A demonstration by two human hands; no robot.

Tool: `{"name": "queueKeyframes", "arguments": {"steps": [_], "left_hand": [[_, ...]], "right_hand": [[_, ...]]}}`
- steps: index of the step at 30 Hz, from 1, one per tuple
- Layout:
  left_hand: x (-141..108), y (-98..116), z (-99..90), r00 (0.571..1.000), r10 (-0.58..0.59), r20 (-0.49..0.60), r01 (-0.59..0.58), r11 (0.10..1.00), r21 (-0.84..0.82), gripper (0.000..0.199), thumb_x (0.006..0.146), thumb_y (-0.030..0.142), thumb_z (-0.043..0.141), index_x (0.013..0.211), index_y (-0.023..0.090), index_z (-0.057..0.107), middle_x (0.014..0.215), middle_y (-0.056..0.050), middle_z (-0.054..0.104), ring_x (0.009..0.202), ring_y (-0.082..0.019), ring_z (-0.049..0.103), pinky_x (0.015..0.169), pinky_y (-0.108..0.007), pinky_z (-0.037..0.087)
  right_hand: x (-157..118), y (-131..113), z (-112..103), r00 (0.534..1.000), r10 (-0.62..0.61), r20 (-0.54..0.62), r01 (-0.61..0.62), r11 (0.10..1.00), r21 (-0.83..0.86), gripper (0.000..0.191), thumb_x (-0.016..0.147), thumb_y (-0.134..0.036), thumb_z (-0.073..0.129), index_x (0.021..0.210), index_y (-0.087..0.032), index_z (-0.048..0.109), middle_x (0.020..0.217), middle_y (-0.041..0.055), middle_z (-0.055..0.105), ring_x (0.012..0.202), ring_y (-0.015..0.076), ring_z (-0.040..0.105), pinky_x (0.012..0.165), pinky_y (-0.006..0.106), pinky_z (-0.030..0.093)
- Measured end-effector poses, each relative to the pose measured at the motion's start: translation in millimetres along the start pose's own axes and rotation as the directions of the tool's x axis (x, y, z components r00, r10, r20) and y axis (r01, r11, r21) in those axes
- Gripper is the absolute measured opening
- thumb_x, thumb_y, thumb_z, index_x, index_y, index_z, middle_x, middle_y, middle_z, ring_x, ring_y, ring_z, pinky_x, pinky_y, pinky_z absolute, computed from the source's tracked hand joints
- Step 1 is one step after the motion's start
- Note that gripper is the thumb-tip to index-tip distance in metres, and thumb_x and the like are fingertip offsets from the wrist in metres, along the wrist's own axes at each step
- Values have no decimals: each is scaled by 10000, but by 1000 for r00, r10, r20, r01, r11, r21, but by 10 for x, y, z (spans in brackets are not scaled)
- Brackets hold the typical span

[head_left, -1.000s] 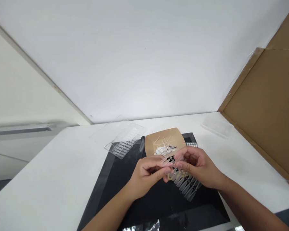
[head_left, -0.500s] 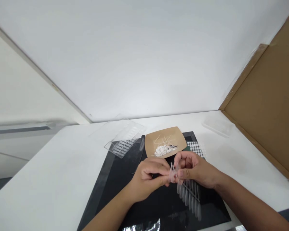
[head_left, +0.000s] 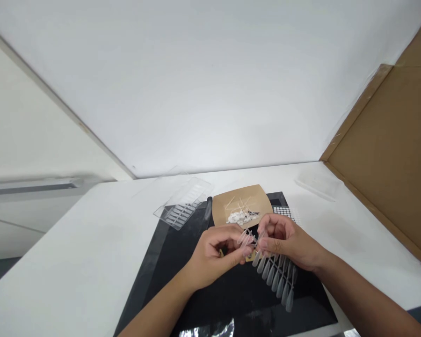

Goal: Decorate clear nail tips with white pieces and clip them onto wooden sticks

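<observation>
My left hand (head_left: 215,252) pinches the upper end of a strip of clear false nail tips (head_left: 276,276) between thumb and fingertips. Close beside it, my right hand (head_left: 284,241) grips the same strip with its thumb against bent fingers. Several long pointed tips hang in two rows from the strip's middle stem, below my right hand. A few more tips stick out at my left fingertips. Under the hands lies a black mat (head_left: 196,295). A small yellowish thing (head_left: 250,257) shows partly between the hands; what it is I cannot make out.
Behind the hands stands a brown paper tray (head_left: 221,203) with white scraps and thin sticks. A clear plastic nail-tip case (head_left: 182,213) lies open at left. Sheets of white dots (head_left: 287,213) and a clear lid (head_left: 319,184) are at right. Cardboard (head_left: 389,154) walls the right side.
The strip has turned slightly between my hands, and its hanging tips have swung and spread apart. My left fingers have shifted, and the yellowish thing beneath now shows.
</observation>
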State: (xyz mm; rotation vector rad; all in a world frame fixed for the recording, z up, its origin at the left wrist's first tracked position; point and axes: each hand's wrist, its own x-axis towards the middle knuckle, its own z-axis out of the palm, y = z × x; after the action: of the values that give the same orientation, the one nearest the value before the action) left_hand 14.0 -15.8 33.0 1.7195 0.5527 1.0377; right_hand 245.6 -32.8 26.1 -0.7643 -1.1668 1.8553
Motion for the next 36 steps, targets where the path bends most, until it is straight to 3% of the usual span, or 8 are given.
{"name": "queueKeyframes", "arguments": {"steps": [3,6,9,14,25,30,36], "left_hand": [[-2,-29,-31,999,33,2,-33,997,72,165,901,273,798,958,118,800,804,-93,719,646,-129,669,562,-200,538],[-25,-71,-64,1000,-5,-18,6,998,58,204,903,288,798,1020,122,805,952,-122,708,638,-105,647,534,-185,531],[-53,-111,-104,1000,-18,-14,17,997,-77,213,918,255,781,1105,153,795,1021,-114,686,620,-93,665,542,-193,555],[-70,-147,-162,1000,23,20,-16,962,-272,391,842,305,869,1201,177,779,999,-84,662,645,-116,697,560,-204,576],[-73,-156,-109,1000,3,20,5,928,-372,289,926,209,779,1213,191,771,966,-74,723,613,-109,728,590,-208,611],[-78,-146,-110,999,-54,5,53,940,-336,263,915,184,783,1175,146,768,950,-94,756,581,-117,729,567,-211,618],[-52,-145,-109,1000,-11,0,10,949,-316,195,924,121,753,1109,165,796,956,-91,770,559,-96,726,559,-188,614]], "right_hand": [[5,1,-4,1000,-3,-12,2,1000,-6,358,816,-345,918,988,-183,649,791,-16,748,706,114,724,662,219,572],[4,-1,0,1000,7,-14,-7,1000,-11,355,815,-339,920,985,-179,653,795,-12,758,706,113,729,660,216,580],[-2,-3,-2,1000,9,1,-9,1000,-8,349,821,-335,915,992,-179,655,798,-7,765,704,112,732,661,218,585],[-8,24,-28,1000,8,7,-8,1000,-13,347,824,-321,914,1010,-185,654,806,-8,766,699,104,717,668,218,580],[4,12,1,999,26,23,-26,1000,-1,358,815,-322,919,1000,-173,651,765,-11,756,665,96,697,653,216,567],[5,33,-2,999,45,13,-45,999,4,386,794,-357,932,992,-173,656,764,-15,747,656,99,684,658,226,562],[-6,61,-38,998,22,64,-23,1000,14,364,826,-340,909,1053,-188,667,792,-25,732,697,100,683,686,233,560]]}}
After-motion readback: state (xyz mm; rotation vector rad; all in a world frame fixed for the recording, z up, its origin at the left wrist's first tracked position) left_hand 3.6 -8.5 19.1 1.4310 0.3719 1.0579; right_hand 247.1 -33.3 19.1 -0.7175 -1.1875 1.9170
